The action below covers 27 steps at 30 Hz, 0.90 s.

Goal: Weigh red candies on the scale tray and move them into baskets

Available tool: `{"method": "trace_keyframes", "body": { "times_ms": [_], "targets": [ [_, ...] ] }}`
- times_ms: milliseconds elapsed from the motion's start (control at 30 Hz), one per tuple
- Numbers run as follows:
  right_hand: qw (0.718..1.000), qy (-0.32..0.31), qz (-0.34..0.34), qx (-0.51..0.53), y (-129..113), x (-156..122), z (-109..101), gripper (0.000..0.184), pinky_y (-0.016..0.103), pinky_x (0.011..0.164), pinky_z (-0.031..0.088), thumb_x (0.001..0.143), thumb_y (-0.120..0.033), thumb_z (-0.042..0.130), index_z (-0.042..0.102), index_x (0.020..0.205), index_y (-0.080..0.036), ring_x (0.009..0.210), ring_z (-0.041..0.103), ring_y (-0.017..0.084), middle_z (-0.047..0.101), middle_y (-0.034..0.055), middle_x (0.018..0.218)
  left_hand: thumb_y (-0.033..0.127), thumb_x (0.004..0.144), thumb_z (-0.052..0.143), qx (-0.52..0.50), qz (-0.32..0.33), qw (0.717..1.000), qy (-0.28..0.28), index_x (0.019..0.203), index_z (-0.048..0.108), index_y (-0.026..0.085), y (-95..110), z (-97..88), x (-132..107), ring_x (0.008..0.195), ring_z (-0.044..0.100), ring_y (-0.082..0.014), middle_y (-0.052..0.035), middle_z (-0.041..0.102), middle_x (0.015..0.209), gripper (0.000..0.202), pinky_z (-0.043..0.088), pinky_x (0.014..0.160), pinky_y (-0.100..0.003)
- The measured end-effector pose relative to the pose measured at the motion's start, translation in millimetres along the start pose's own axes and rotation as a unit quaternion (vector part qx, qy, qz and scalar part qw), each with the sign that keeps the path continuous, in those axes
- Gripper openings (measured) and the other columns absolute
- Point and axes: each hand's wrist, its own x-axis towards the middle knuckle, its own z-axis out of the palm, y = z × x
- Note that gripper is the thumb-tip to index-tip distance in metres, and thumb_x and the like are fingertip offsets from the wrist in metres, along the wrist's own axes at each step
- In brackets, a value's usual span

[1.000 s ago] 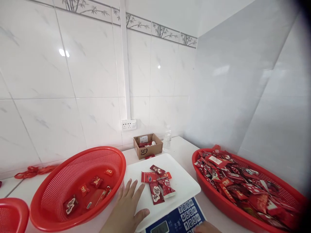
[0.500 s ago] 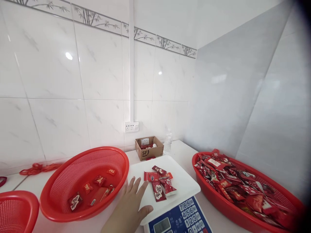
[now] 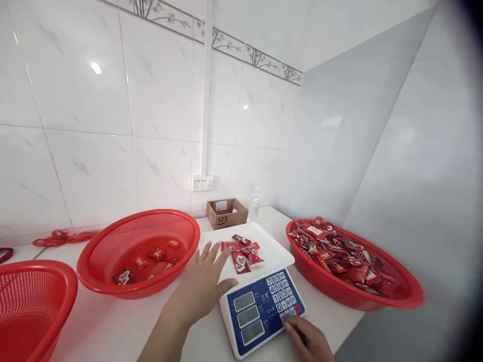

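Currently, left hand [image 3: 202,287]: open, fingers spread, at the left edge of the white pan [image 3: 275,255].
Right hand [image 3: 310,338]: partly curled, fingertips at the bottom keys [image 3: 289,313] of the scale [image 3: 266,324]; whether it grips anything, I cannot tell.
Red packets [image 3: 240,262]: bunched on the pan.
Right basket [image 3: 377,302]: heaped with more packets.
Cardboard box [image 3: 230,219]: behind the pan.

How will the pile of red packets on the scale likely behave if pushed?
The red packets look small, so probably light and easily slid across the smooth white pan. They overlap, so pushing one would likely shift others.
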Motion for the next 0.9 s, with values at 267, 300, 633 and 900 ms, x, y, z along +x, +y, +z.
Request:
{"method": "trace_keyframes", "body": {
  "times_ms": [267, 300, 633, 900],
  "targets": [
    [0.999, -0.029, -0.013, -0.042, 6, 0, -2, 0.033, 0.023, 0.055, 0.044, 0.086, -0.044, 0.042, 0.057, 0.067, -0.021, 0.057, 0.055, 0.015, 0.058, 0.0007, 0.060, 0.055, 0.086, 0.036, 0.025, 0.012, 1.000, 0.005, 0.142, 0.022, 0.030, 8, 1.2, -6, 0.138, 0.006, -0.0267, -0.0054, 0.017, 0.150, 0.063, 0.015, 0.108, -0.051],
    [0.999, -0.028, -0.016, -0.042, 7, 0, -2, 0.034, 0.023, 0.054, 0.044, 0.086, -0.044, 0.042, 0.057, 0.066, -0.021, 0.056, 0.055, 0.015, 0.058, 0.0007, 0.060, 0.055, 0.086, 0.036, 0.027, 0.013, 1.000, 0.002, 0.142, 0.022, 0.030, 9, 1.8, -7, 0.138, 0.006, -0.0267, -0.0055, 0.017, 0.150, 0.062, 0.014, 0.108, -0.051],
    [0.999, -0.005, -0.012, -0.033, 17, 0, 0, 0.037, 0.020, 0.049, 0.040, 0.087, -0.045, 0.041, 0.054, 0.064, -0.020, 0.052, 0.050, 0.012, 0.053, -0.0008, 0.056, 0.054, 0.087, 0.035, 0.046, 0.016, 0.998, -0.047, 0.142, 0.023, 0.027, 12, 10.6, 2, 0.137, 0.003, -0.0267, -0.0059, 0.017, 0.150, 0.062, 0.012, 0.109, -0.051],
    [0.999, -0.018, -0.005, -0.029, 13, 0, -1, 0.035, 0.021, 0.051, 0.040, 0.087, -0.043, 0.040, 0.054, 0.065, -0.020, 0.053, 0.050, 0.012, 0.054, -0.0006, 0.058, 0.051, 0.087, 0.037, 0.036, 0.024, 0.998, -0.055, 0.141, 0.024, 0.025, 8, 16.0, 5, 0.137, 0.006, -0.0280, -0.0080, 0.020, 0.149, 0.062, 0.013, 0.108, -0.053]
  ]
}}
